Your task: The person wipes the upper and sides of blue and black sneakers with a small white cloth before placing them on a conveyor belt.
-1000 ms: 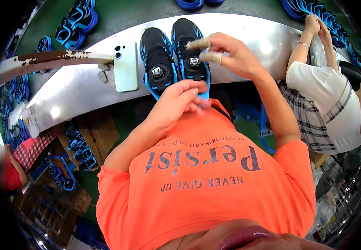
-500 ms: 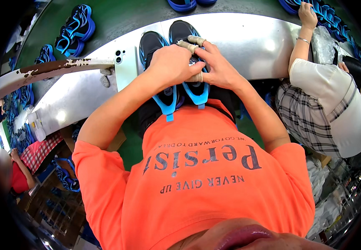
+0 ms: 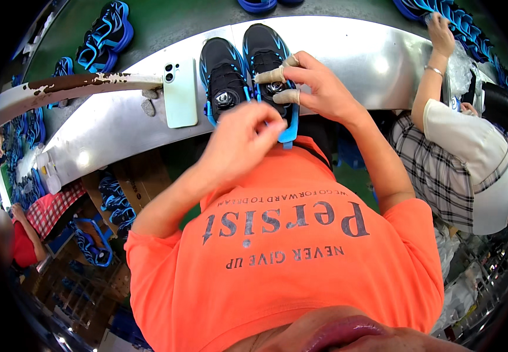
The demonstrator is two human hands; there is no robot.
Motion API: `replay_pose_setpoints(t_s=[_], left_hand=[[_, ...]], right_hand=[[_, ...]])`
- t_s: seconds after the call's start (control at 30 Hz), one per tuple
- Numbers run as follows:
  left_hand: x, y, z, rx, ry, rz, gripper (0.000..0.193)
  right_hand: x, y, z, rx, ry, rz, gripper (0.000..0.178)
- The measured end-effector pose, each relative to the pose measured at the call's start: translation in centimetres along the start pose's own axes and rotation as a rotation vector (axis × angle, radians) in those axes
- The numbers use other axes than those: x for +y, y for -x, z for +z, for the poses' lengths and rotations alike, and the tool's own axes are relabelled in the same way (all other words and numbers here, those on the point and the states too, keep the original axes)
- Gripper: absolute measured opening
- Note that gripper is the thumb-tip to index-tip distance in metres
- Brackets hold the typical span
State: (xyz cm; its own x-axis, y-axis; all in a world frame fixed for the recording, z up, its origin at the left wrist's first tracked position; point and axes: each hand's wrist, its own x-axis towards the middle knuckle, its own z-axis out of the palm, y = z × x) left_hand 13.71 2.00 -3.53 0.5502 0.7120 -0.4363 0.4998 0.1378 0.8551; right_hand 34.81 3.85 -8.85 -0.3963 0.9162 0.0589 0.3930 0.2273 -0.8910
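Two black sneakers with blue trim stand side by side at the bench edge, toes pointing away: the left sneaker (image 3: 218, 64) and the right sneaker (image 3: 261, 47). Each has a round lacing dial on its tongue; the left dial (image 3: 226, 99) is uncovered. My right hand (image 3: 324, 88), with pale covers on several fingertips, has thumb and finger closed around the right dial (image 3: 275, 87). Behind the left sneaker's heel, my left hand (image 3: 239, 138) is blurred, its fingers curled together. It hides that heel, and I cannot make out anything in its fingers.
A pale green phone (image 3: 180, 97) lies left of the sneakers, beside small stones (image 3: 148, 107) and a chipped curved bar (image 3: 78, 94). More sneakers (image 3: 106, 38) rest on the green surface beyond the metal bench (image 3: 347, 64). At right a co-worker (image 3: 462, 141) reaches toward a shoe row.
My hands, together over the sneakers before, have come apart. The left has drawn back toward me, uncovering the left dial. The right stays at the right sneaker, thumb and finger around its dial.
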Motion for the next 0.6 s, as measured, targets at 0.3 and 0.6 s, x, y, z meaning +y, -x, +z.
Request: replay_pose_setpoints(t_s=[0.3,0.6], left_hand=[[-1.9,0.6,0.8,-0.093,0.602,-0.235,0.023],[-5.5,-1.8,-4.6,0.597,-0.408,0.271,0.035]], right_hand=[[-0.4,-1.2,1.0,-0.004,0.124,0.124,0.038],[-0.4,-3.8,0.4,-0.029,0.09,0.091,0.038]])
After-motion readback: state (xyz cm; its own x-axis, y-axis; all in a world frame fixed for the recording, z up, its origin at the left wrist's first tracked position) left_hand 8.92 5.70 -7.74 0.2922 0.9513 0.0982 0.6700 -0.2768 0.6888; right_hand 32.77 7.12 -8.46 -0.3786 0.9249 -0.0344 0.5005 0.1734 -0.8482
